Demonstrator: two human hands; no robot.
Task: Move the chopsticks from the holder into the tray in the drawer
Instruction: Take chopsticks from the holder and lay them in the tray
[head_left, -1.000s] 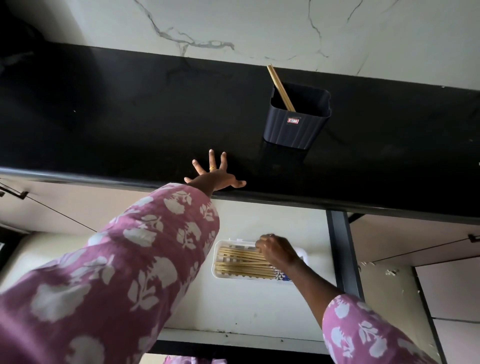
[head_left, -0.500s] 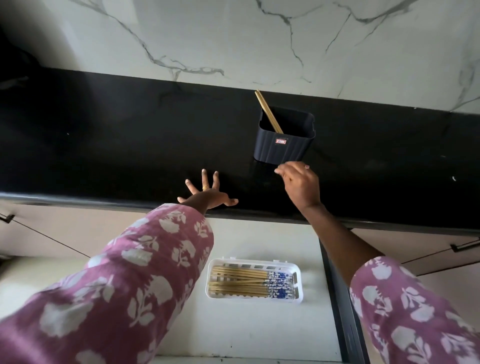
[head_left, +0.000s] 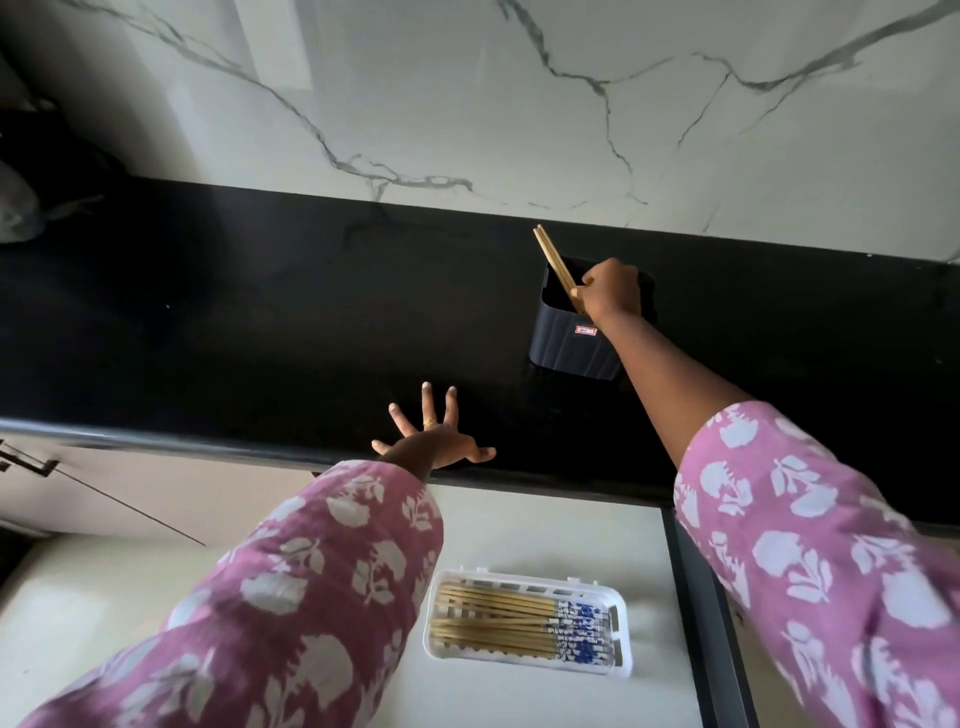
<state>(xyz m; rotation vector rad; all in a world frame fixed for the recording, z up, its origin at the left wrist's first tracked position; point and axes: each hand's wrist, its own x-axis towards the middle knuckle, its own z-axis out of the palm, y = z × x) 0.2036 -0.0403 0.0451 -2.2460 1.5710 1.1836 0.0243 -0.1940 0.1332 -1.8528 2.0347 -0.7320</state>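
Observation:
A dark ribbed holder (head_left: 571, 348) stands on the black countertop (head_left: 260, 332). Two wooden chopsticks (head_left: 553, 260) lean out of its left side. My right hand (head_left: 610, 296) reaches over the holder's mouth and grips the chopsticks low down. My left hand (head_left: 431, 441) rests flat on the counter's front edge, fingers spread. Below, a white tray (head_left: 626, 662) lies in the open drawer (head_left: 545, 530) with several chopsticks (head_left: 498, 618) laid side by side, their blue-patterned ends to the right.
A marble wall (head_left: 519, 104) rises behind the counter. A dark bundle (head_left: 31, 171) sits at the counter's far left. The drawer's dark right wall (head_left: 711, 623) runs beside the tray. A cabinet front with a handle (head_left: 31, 462) lies lower left.
My right hand rose from the tray in the drawer to the holder and took hold of the chopsticks in it. My left hand stayed on the counter edge.

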